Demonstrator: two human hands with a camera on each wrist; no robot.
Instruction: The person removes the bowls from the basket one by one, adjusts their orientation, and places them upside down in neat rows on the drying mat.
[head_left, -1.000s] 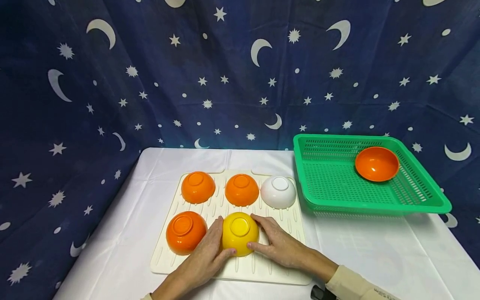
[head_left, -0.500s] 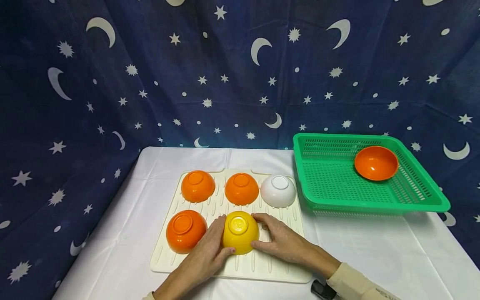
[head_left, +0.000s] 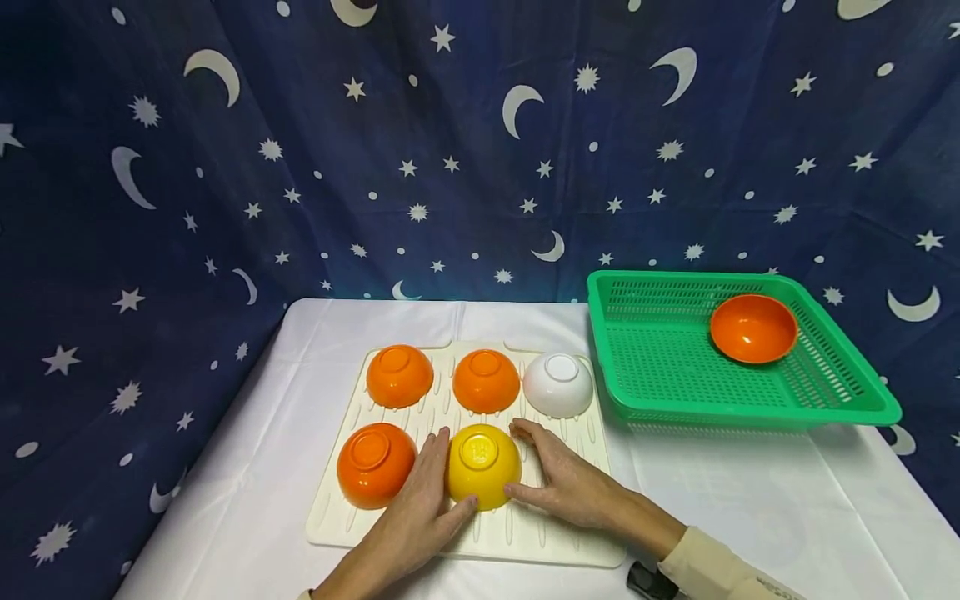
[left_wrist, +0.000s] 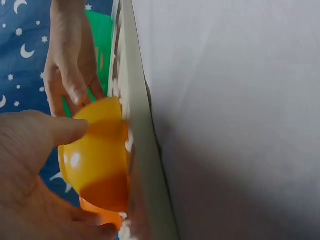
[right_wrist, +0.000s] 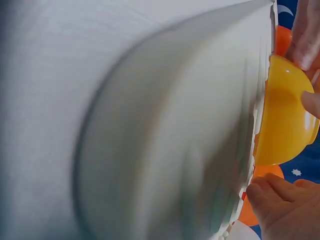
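Note:
An upside-down yellow bowl (head_left: 483,479) sits at the front middle of a cream ribbed drying mat (head_left: 540,533). Flanking it on the left is my left hand (head_left: 420,504), fingers nearly straight, thumb over the near side. My right hand (head_left: 573,483) curves loosely around the right side, thumb tip right at the bowl. In the right wrist view, a small gap shows between the right fingers (right_wrist: 262,187) and the yellow bowl. Close to the left hand is an upturned dark orange bowl (head_left: 375,471), partly covered by that hand.
Behind, along the mat, are two upturned orange bowls (head_left: 400,379) and a white bowl (head_left: 558,385). A green basket (head_left: 750,417) at the right holds one upright orange bowl (head_left: 753,329). A dark starry curtain (head_left: 480,125) hangs behind the white-clothed table (head_left: 727,500).
My right fingers have drawn slightly away from the yellow bowl, and the left fingers have loosened beside it. The bowl stays in its spot on the mat. The head view has shifted a little.

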